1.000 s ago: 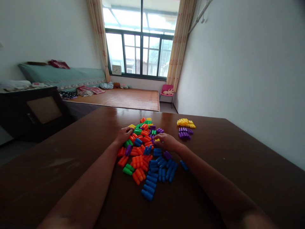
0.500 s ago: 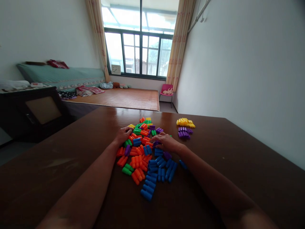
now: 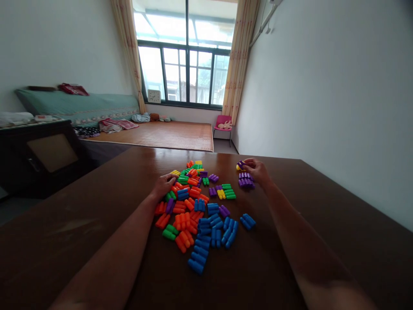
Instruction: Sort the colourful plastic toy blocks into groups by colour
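Blocks (image 3: 183, 221) of mixed colours are touched at the pile's ten o'clock edge by the left hand (image 3: 163, 186), whose grip cannot be told. Toward two o'clock from the pile on the brown table (image 3: 322, 224), a purple block (image 3: 240, 164) is pinched by the right hand (image 3: 257, 170) beside yellow blocks (image 3: 238, 168), with purple rows (image 3: 246, 181) at seven o'clock from that hand.
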A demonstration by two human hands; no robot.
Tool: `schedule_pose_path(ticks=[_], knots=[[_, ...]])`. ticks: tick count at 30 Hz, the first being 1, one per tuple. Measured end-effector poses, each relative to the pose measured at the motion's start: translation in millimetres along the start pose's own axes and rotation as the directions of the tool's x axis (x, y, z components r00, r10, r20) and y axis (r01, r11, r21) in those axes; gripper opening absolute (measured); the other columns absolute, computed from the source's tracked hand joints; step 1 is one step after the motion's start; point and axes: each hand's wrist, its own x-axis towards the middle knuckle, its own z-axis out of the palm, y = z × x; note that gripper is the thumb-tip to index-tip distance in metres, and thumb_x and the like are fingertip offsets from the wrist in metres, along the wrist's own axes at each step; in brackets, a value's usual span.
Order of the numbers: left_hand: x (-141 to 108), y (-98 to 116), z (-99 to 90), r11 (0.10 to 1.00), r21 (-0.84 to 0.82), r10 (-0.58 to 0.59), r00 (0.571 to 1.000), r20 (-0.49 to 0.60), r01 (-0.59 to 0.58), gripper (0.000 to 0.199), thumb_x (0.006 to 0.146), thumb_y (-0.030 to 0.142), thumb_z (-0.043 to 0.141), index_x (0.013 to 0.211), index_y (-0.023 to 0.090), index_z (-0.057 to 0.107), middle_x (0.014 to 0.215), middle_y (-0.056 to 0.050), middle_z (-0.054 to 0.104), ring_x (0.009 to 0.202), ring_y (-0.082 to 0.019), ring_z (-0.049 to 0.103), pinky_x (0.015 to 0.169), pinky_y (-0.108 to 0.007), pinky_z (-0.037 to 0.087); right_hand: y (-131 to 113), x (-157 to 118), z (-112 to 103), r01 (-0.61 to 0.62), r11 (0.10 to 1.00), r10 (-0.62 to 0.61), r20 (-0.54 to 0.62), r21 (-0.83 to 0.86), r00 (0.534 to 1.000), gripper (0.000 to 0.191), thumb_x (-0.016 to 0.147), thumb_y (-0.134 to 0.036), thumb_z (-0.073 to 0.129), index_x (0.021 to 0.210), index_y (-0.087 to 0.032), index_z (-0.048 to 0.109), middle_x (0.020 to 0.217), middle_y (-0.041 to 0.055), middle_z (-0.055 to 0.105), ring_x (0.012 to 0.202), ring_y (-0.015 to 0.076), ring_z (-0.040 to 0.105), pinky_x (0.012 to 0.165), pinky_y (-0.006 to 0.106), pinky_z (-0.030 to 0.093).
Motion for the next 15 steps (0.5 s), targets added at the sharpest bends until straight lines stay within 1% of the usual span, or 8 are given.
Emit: schedule_pose_path(ticks=[1, 2, 3, 5, 7, 9, 12, 15], knots=[[0, 0, 0.0, 1.0, -0.005, -0.003, 1.0, 0.001, 0.003, 0.038, 0.067, 0.043, 0.058, 0.088, 0.016, 0.075, 0.081, -0.003, 0.073, 0.074, -0.02, 0.064, 0.065, -0.026, 0.049, 14, 3, -15, -0.063, 0.998, 0.063, -0.108, 0.007, 0.992, 0.035, 0.066, -0.041, 0.074, 0.088, -0.016, 0.062, 0.084, 0.0066, 0.069, 0.076, 0.0174, 0.065, 0.067, 0.03, 0.054], [0, 0, 0.1, 1.0, -0.009, -0.004, 1.0, 0.003, 0.005, 0.039, 0.067, 0.044, 0.058, 0.088, 0.016, 0.075, 0.082, -0.003, 0.073, 0.076, -0.021, 0.064, 0.066, -0.026, 0.049, 27, 3, -28, -0.114, 0.993, 0.113, -0.187, 0.008, 0.976, 0.034, 0.065, -0.041, 0.075, 0.084, -0.016, 0.061, 0.081, 0.0071, 0.069, 0.075, 0.0177, 0.065, 0.066, 0.03, 0.055], [0, 0, 0.3, 1.0, -0.013, -0.005, 1.0, 0.004, 0.005, 0.039, 0.067, 0.044, 0.058, 0.088, 0.016, 0.075, 0.083, -0.004, 0.074, 0.077, -0.021, 0.065, 0.067, -0.026, 0.049, 40, 3, -39, -0.158, 0.987, 0.154, -0.237, 0.001, 0.959, 0.032, 0.064, -0.04, 0.076, 0.08, -0.016, 0.061, 0.079, 0.0073, 0.068, 0.073, 0.0177, 0.065, 0.064, 0.03, 0.055], [0, 0, 0.6, 1.0, -0.021, -0.005, 1.0, 0.005, 0.005, 0.039, 0.067, 0.044, 0.058, 0.088, 0.016, 0.075, 0.084, -0.004, 0.074, 0.078, -0.022, 0.065, 0.069, -0.027, 0.05, 61, 0, -51, -0.22, 0.975, 0.202, -0.28, -0.034, 0.939, 0.028, 0.064, -0.036, 0.076, 0.074, -0.016, 0.059, 0.073, 0.0072, 0.067, 0.068, 0.0173, 0.064, 0.062, 0.03, 0.054], [0, 2, 0.4, 1.0, -0.026, -0.008, 1.0, 0.007, 0.008, 0.039, 0.067, 0.044, 0.058, 0.088, 0.016, 0.075, 0.084, -0.004, 0.074, 0.079, -0.022, 0.066, 0.069, -0.027, 0.05, 74, -2, -52, -0.264, 0.959, 0.223, -0.303, -0.104, 0.927, 0.025, 0.063, -0.034, 0.075, 0.068, -0.016, 0.058, 0.069, 0.0072, 0.067, 0.063, 0.0169, 0.062, 0.058, 0.029, 0.053], [-1, 3, -0.2, 1.0, -0.025, -0.008, 1.0, 0.005, 0.008, 0.039, 0.067, 0.045, 0.059, 0.088, 0.016, 0.075, 0.084, -0.004, 0.074, 0.08, -0.023, 0.066, 0.07, -0.027, 0.05, 82, 1, -47, -0.286, 0.939, 0.217, -0.311, -0.193, 0.925, 0.025, 0.062, -0.035, 0.075, 0.065, -0.017, 0.057, 0.066, 0.007, 0.066, 0.059, 0.0165, 0.061, 0.056, 0.029, 0.051], [-1, 4, -1.4, 1.0, 0.012, -0.002, 1.0, 0.003, 0.002, 0.039, 0.068, 0.045, 0.058, 0.088, 0.016, 0.075, 0.086, -0.004, 0.074, 0.082, -0.023, 0.066, 0.072, -0.027, 0.05, 87, 5, -37, -0.286, 0.901, 0.185, -0.307, -0.327, 0.933, 0.027, 0.064, -0.04, 0.072, 0.064, -0.017, 0.057, 0.064, 0.0059, 0.065, 0.056, 0.0156, 0.059, 0.056, 0.028, 0.048], [0, 1, -1.2, 1.0, 0.028, 0.001, 1.0, 0.007, -0.002, 0.039, 0.069, 0.044, 0.057, 0.089, 0.016, 0.075, 0.086, -0.005, 0.074, 0.081, -0.023, 0.066, 0.071, -0.027, 0.05, 89, 4, -30, -0.274, 0.86, 0.151, -0.297, -0.431, 0.943, 0.029, 0.068, -0.045, 0.067, 0.065, -0.017, 0.058, 0.064, 0.0053, 0.065, 0.056, 0.0154, 0.058, 0.057, 0.028, 0.046]])
